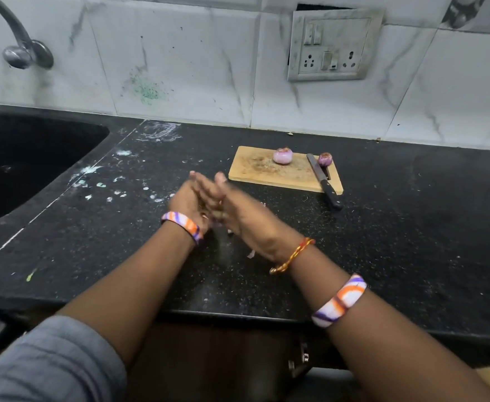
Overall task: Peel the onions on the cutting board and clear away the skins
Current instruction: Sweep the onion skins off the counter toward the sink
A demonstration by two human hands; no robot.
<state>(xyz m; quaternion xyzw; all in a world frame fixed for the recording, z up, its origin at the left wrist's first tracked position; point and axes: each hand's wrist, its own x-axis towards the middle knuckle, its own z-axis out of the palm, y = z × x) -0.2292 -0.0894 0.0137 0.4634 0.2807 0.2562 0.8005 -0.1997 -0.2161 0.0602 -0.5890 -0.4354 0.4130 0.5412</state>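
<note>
**Skins Half Cleared, Onions Peeled**

Grey sleeve (49,361) and two bare forearms reach out over the black counter (397,242). Left hand (187,200) and right hand (235,216) meet palm to palm above it, fingers straight and blurred, holding nothing that can be made out; they look to be brushing scraps off each other. A few small bits of onion skin (251,253) lie on the counter below the wrists.

Well beyond the hands, the wooden cutting board (255,172) carries two peeled onions: the larger onion (283,155) near its middle, the smaller onion (325,159) at its far right corner. A knife (322,181) lies between them, its handle hanging over the board's near edge.

Peeling seems finished, so clearing away is the step in hand. Next comes gathering the loose bits near the counter's front, which calls for a flat sweep or careful pinches, since such flakes cling and scatter.
</note>
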